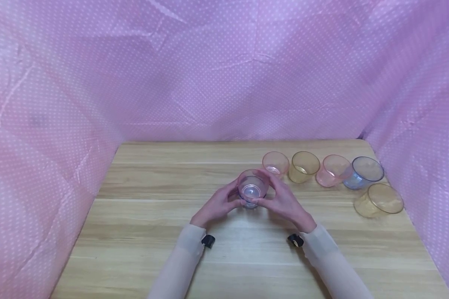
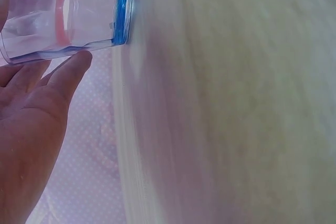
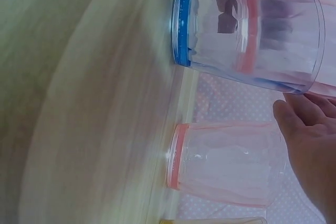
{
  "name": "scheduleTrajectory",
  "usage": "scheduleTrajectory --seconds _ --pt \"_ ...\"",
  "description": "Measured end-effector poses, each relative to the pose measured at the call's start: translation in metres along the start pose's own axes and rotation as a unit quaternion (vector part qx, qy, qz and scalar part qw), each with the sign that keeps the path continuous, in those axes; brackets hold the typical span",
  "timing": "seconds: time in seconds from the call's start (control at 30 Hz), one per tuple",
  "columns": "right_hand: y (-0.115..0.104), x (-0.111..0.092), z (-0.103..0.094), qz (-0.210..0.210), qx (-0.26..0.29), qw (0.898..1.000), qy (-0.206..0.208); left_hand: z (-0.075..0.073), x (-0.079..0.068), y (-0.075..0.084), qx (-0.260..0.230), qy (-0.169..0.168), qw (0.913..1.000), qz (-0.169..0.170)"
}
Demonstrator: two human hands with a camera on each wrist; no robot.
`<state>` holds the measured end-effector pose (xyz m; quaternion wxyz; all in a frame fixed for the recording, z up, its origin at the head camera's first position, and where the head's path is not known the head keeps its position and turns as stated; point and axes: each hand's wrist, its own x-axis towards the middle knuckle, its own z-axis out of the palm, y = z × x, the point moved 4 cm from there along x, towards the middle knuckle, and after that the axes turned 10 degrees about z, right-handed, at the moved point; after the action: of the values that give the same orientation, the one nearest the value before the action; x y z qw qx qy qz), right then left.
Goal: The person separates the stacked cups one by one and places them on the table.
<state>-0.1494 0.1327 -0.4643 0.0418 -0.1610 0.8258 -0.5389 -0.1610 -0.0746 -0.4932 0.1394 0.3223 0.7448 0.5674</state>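
A clear pink cup [image 1: 253,176] sits nested upright inside a clear blue cup [image 3: 236,35], its pink base ring showing partway down through the blue wall. Both stand between the two hands, the blue base right at the tabletop. My left hand [image 1: 218,202] curves round the left side; in the left wrist view its fingers [image 2: 79,66] lie along the blue cup's wall. From the right, my right hand [image 1: 284,201] grips the pink cup near the blue rim, fingers [image 3: 294,109] behind and thumb in front. In the head view both thumbs meet at the near side.
Behind the right hand stands another pink cup [image 1: 275,160]. Rightward come a yellow cup [image 1: 303,172], a pink cup [image 1: 327,176], a blue cup [image 1: 355,180] and a larger-looking yellow cup [image 1: 370,205] near the wooden table's [image 1: 142,199] right edge. Pink dotted cloth [image 1: 224,74] encloses the table.
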Motion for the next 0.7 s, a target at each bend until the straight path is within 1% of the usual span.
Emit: scheduleTrajectory --seconds 0.2,0.7 --pt "0.0001 -0.0008 -0.0005 0.003 0.007 1.000 0.007 -0.0002 0.0001 -0.0001 0.009 -0.001 0.9999 -0.011" --pt "-0.0059 -0.0016 -0.0021 0.004 0.029 0.999 0.019 0.0000 -0.0001 -0.0001 0.014 0.005 0.9999 -0.008"
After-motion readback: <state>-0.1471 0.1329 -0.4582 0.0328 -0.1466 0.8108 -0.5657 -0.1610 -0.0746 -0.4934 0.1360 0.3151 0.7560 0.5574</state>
